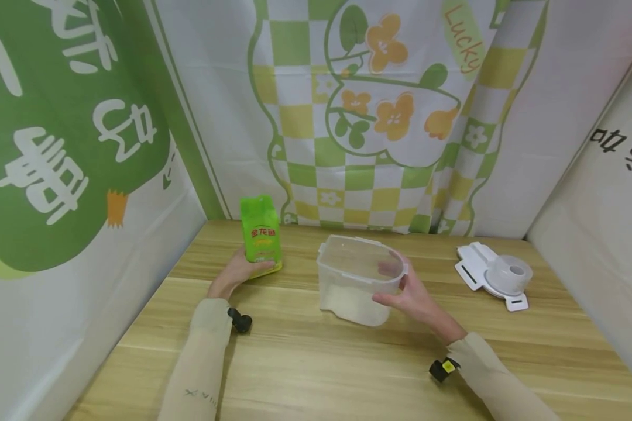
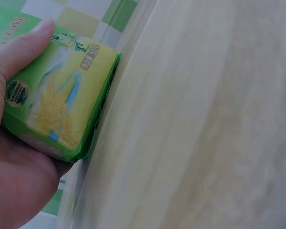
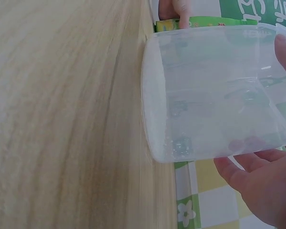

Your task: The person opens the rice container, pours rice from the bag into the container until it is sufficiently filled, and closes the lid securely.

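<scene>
Left hand [image 1: 242, 268] grips the green bag [image 1: 262, 234] low, thumb across its front, left of centre in the head view — seemingly a positioning step, the next move calling for steady support. The bag is upright, printed face towards the camera, long axis near vertical. Right of centre, the right hand [image 1: 413, 297] clasps a clear tub [image 1: 342, 292], mouth up.

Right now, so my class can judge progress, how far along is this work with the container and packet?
Apparently done: the clear plastic container holds a white layer.
In hand: the left hand grips the green printed packet, the right hand the container.
Probably left: fitting the white lid, which lies apart; the container is uncovered.
</scene>
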Demonstrator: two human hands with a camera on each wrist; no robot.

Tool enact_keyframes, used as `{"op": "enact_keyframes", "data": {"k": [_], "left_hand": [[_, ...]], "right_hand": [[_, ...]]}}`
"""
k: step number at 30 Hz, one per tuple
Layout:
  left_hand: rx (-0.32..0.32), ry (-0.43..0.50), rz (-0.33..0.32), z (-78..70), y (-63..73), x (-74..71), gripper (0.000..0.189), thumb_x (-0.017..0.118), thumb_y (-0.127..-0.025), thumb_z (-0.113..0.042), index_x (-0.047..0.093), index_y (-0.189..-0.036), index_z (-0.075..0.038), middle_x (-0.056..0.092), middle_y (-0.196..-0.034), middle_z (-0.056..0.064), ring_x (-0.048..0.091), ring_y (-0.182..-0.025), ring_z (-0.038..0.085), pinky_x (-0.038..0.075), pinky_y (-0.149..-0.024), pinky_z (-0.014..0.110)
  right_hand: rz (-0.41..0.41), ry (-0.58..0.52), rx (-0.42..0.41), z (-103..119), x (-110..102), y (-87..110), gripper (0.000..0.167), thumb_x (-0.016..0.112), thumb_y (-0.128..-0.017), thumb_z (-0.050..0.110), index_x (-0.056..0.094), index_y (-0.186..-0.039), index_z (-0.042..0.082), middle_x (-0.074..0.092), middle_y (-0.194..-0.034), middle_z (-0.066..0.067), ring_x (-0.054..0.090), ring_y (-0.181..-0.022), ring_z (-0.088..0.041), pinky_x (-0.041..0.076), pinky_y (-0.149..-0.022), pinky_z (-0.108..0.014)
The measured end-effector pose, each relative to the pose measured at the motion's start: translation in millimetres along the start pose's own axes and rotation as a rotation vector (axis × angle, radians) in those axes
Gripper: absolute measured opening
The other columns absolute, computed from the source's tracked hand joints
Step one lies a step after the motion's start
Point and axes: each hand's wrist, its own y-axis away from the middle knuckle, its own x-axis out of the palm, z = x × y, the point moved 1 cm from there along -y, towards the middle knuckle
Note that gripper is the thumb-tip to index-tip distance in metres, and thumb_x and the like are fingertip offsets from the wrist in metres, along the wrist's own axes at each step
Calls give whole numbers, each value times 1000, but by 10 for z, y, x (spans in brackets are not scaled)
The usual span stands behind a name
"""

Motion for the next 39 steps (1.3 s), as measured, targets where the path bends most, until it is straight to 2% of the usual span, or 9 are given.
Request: {"op": "enact_keyframes", "data": {"k": [5, 10, 17, 19, 24, 26, 29, 34, 39], "left_hand": [[-27, 29, -32, -22, -7, 2, 60, 77, -84, -32, 50, -135, -15, 60, -133, 12, 56, -123, 31, 36, -112, 52], [-50, 16, -77, -61, -9, 1, 61, 77, -84, -36, 52, -134, -13, 59, -135, 14, 55, -124, 32, 38, -111, 51], [-96, 16, -85, -108, -41, 3, 67, 78, -81, -44, 51, -136, -17, 60, -134, 10, 57, -123, 30, 40, -109, 51], [-114, 54, -84, -183, -12, 4, 67, 78, -81, -43, 50, -137, -17, 59, -135, 10, 57, -122, 29, 40, -109, 49], [-115, 210, -104, -316, -15, -29, 64, 75, -87, -29, 45, -141, -13, 59, -133, 11, 63, -110, 20, 50, -100, 39], [-111, 279, -123, -339, -32, -43, 63, 75, -87, -26, 44, -141, -14, 62, -127, 6, 65, -103, 14, 54, -93, 35], [-104, 407, -141, -444, 6, -46, 62, 75, -87, -25, 45, -140, -17, 64, -118, -2, 67, -99, 11, 56, -87, 32], [-62, 618, -184, -608, 51, -32, 56, 76, -86, -25, 47, -135, -22, 66, -112, -7, 67, -100, 10, 57, -87, 31], [-7, 719, -252, -747, 53, -9, 46, 76, -86, -30, 53, -126, -27, 68, -107, -9, 68, -96, 9, 57, -84, 29]], "right_hand": [[6, -13, 8, 21, 2, -8, 97, 80, -75, -3, 19, -151, 2, 48, -137, -33, 47, -127, -49, 46, -93, -17], [5, -13, 9, 18, 4, -14, 97, 80, -75, -3, 19, -151, 2, 48, -137, -34, 47, -127, -50, 47, -92, -16], [14, 4, 18, -7, -18, -11, 99, 81, -76, 0, 18, -151, 2, 48, -137, -33, 48, -126, -49, 47, -93, -16], [23, 1, 10, -13, -34, -7, 99, 81, -76, 0, 17, -151, 3, 49, -137, -33, 49, -126, -49, 46, -93, -15], [54, 3, -33, -61, -71, -16, 100, 81, -75, -3, 18, -152, 4, 49, -137, -32, 50, -125, -48, 50, -99, -33], [63, 5, -41, -70, -77, -15, 100, 81, -74, -3, 18, -152, 4, 50, -136, -32, 50, -125, -48, 50, -100, -40], [74, 1, -35, -50, -76, -5, 100, 80, -75, -2, 17, -152, 5, 49, -136, -32, 49, -126, -48, 49, -100, -40], [88, 0, -20, -24, -64, 5, 100, 80, -77, 1, 16, -153, 7, 47, -138, -32, 47, -127, -49, 48, -100, -37], [89, 1, -5, 14, -51, 3, 100, 80, -77, 2, 15, -153, 7, 47, -139, -32, 47, -129, -48, 48, -101, -43]]}}
